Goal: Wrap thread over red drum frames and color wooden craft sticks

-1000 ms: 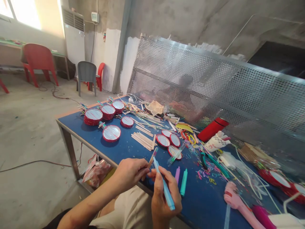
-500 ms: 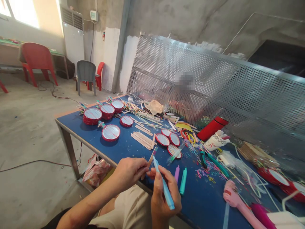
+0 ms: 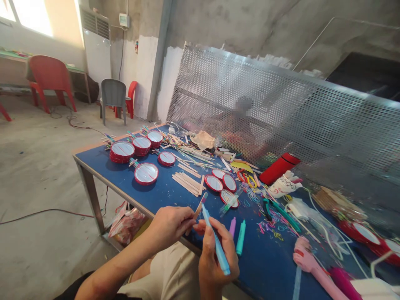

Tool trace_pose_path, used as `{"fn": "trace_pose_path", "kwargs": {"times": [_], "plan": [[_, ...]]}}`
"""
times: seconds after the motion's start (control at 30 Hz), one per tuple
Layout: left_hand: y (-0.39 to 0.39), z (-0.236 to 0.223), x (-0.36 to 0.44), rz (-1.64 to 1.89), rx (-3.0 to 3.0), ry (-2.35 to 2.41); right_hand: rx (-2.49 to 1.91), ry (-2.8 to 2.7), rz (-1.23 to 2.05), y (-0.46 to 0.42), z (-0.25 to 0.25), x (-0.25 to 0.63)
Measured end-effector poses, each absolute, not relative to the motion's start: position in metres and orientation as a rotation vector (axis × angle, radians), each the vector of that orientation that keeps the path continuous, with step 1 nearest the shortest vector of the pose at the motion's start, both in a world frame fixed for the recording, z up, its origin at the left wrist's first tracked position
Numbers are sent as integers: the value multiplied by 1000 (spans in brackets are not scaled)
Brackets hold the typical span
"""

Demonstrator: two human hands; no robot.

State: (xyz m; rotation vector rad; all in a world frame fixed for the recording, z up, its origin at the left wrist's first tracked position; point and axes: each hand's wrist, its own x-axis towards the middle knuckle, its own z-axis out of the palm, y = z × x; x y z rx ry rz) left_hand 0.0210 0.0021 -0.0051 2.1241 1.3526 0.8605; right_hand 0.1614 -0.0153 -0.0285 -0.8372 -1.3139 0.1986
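Note:
My left hand [image 3: 176, 221] pinches a wooden craft stick [image 3: 199, 207] whose upper end is coloured teal and purple. In my right hand [image 3: 217, 250] is a light blue marker [image 3: 216, 241], its tip at or very near the coloured part of the stick. Both hands are over the table's front edge. Just right of them lie a purple marker [image 3: 232, 227] and a teal marker [image 3: 240, 237]. Beyond the hands is a row of plain craft sticks [image 3: 187, 184]. Small red-rimmed discs [image 3: 213, 183] lie beside that row.
Red-rimmed round pieces with sticks [image 3: 146, 173] stand on the blue table [image 3: 109, 177] at left. A red bottle [image 3: 279, 168], a paper cup [image 3: 284, 185], green-handled pliers [image 3: 283, 214] and loose rubber bands [image 3: 271, 225] lie to the right. A perforated metal panel [image 3: 281, 108] borders the back.
The view has shifted very slightly. Both hands keep nearly the same pose, with the marker still at the stick's coloured end.

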Motion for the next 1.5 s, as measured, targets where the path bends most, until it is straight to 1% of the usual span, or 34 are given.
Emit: {"fn": "trace_pose_path", "kwargs": {"times": [0.67,0.9,1.13,1.37,1.5], "plan": [[3,-6,21,828,2167,1417,-927,-1339,164,-16,-30,163],[1,-2,22,832,2133,1409,-938,-1188,134,-16,-34,160],[1,-3,22,811,2135,1413,-877,-1356,175,-17,-32,164],[1,-1,22,806,2127,1421,-910,-1238,158,-17,-31,159],[2,-2,21,817,2131,1411,-860,-1323,153,-16,-31,161]]}}
